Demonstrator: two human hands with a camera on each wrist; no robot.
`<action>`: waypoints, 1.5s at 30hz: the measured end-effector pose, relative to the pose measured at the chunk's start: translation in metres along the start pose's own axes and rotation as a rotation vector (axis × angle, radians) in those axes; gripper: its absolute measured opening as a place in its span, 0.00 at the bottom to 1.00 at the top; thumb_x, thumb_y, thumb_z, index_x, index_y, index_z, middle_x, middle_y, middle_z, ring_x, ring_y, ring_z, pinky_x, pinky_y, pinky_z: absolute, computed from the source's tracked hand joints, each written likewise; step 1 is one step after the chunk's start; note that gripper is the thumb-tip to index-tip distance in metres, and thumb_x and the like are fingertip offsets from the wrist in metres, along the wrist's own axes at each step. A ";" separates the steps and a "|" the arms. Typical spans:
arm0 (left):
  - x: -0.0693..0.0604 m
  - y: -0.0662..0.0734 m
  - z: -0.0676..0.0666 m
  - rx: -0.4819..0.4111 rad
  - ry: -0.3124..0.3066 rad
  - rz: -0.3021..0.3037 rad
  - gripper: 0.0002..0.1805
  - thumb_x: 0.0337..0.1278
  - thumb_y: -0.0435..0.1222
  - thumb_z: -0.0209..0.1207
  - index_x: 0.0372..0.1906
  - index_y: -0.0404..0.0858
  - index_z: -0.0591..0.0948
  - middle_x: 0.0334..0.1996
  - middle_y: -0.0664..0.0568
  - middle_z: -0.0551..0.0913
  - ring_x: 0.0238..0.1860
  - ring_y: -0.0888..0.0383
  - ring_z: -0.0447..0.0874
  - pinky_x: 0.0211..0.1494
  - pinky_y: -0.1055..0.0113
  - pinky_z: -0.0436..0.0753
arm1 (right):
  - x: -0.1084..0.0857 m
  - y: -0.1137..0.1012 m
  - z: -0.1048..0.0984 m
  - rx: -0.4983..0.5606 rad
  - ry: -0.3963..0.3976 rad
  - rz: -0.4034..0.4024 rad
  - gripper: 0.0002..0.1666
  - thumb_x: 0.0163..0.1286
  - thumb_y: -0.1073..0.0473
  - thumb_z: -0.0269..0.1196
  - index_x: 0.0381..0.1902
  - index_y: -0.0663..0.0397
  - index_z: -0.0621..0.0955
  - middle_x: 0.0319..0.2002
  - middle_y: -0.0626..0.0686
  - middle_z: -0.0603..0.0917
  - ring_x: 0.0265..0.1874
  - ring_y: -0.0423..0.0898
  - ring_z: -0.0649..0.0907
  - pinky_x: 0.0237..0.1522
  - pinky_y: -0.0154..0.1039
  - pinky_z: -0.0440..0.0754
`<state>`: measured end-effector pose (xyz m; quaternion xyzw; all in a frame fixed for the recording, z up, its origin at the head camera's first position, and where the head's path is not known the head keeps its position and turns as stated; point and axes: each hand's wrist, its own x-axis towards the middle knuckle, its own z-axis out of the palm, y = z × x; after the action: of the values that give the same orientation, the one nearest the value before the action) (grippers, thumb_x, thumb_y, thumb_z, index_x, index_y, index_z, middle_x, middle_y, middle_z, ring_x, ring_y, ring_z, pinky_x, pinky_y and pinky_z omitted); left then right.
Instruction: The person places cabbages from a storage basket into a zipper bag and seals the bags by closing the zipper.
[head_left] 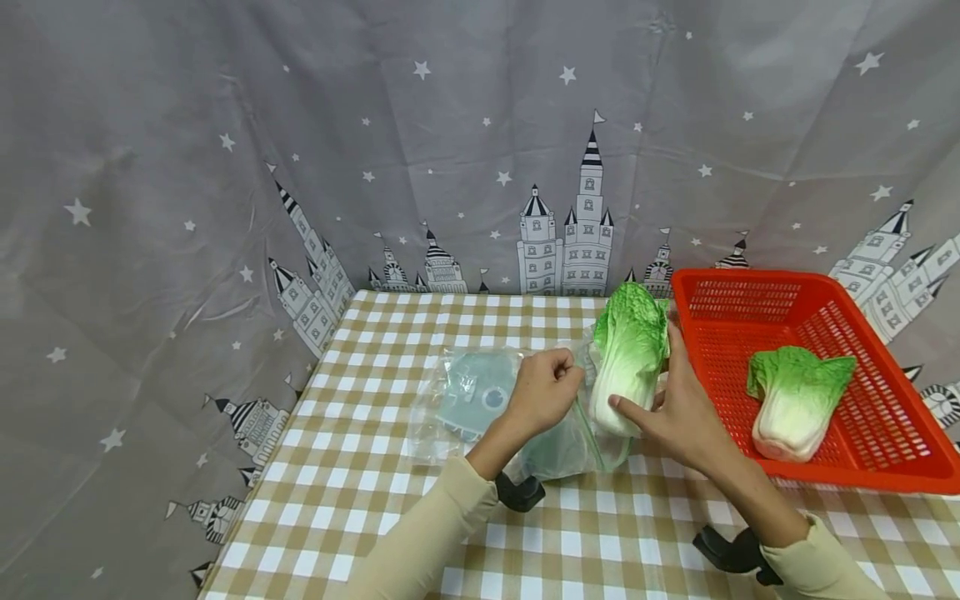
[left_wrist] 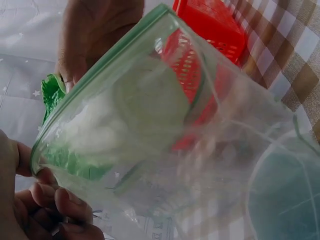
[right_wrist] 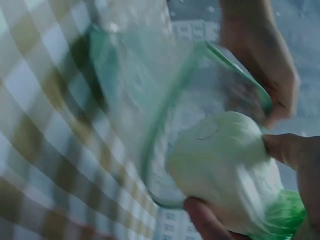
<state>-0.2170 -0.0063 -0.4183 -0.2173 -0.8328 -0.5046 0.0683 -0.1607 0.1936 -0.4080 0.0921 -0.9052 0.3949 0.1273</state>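
Note:
My left hand (head_left: 542, 392) pinches the rim of a clear zip bag (left_wrist: 150, 165) with a green seal strip, and the bag's mouth stands apart on the right. A Chinese cabbage (head_left: 626, 358) with a white base and green leaves is gripped by my right hand (head_left: 686, 412), thumb on the near side. Base first, the cabbage sits at the bag's open mouth, as the right wrist view shows. How deep it reaches inside is hard to tell because of blur and the see-through film.
More clear plastic bags (head_left: 472, 396) with pale green panels lie on the checkered tablecloth (head_left: 360, 400), left of the hands. A red perforated basket (head_left: 757, 275) on the right holds another Chinese cabbage (head_left: 802, 408). Behind the table hangs a grey curtain (head_left: 450, 150).

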 end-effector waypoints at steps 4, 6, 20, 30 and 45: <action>0.000 0.000 0.001 -0.016 0.050 -0.003 0.13 0.51 0.32 0.51 0.15 0.44 0.66 0.10 0.59 0.60 0.14 0.63 0.58 0.20 0.70 0.60 | -0.010 0.004 0.017 0.017 0.015 -0.022 0.74 0.50 0.51 0.77 0.78 0.49 0.38 0.69 0.67 0.60 0.35 0.51 0.78 0.25 0.38 0.78; 0.000 -0.001 0.001 -0.019 0.081 0.002 0.13 0.51 0.32 0.50 0.16 0.44 0.66 0.10 0.59 0.60 0.14 0.62 0.57 0.20 0.69 0.59 | -0.015 0.007 0.025 0.010 0.011 -0.043 0.74 0.49 0.53 0.78 0.78 0.50 0.40 0.64 0.68 0.65 0.38 0.56 0.78 0.27 0.42 0.78; -0.008 -0.001 0.009 -0.160 0.050 0.103 0.14 0.58 0.30 0.50 0.19 0.41 0.65 0.13 0.57 0.62 0.15 0.64 0.59 0.21 0.71 0.61 | -0.013 0.003 0.049 -0.096 -0.104 0.028 0.70 0.45 0.48 0.79 0.75 0.60 0.49 0.66 0.70 0.64 0.56 0.65 0.75 0.47 0.59 0.78; -0.009 0.009 0.008 -0.325 0.055 0.142 0.13 0.59 0.29 0.49 0.20 0.39 0.65 0.14 0.53 0.63 0.16 0.61 0.61 0.21 0.69 0.62 | -0.011 -0.002 0.052 -0.032 0.157 -0.041 0.57 0.46 0.64 0.76 0.71 0.52 0.60 0.31 0.56 0.73 0.21 0.44 0.72 0.18 0.36 0.69; -0.012 0.008 -0.004 -0.517 0.190 0.192 0.13 0.58 0.23 0.47 0.18 0.32 0.65 0.13 0.43 0.68 0.18 0.57 0.70 0.23 0.69 0.66 | -0.021 0.025 0.045 0.231 0.215 0.010 0.20 0.61 0.72 0.65 0.51 0.63 0.78 0.31 0.55 0.80 0.28 0.43 0.80 0.27 0.28 0.77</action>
<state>-0.2028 -0.0097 -0.4137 -0.2572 -0.6419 -0.7095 0.1356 -0.1547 0.1783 -0.4607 0.0589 -0.8353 0.5046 0.2101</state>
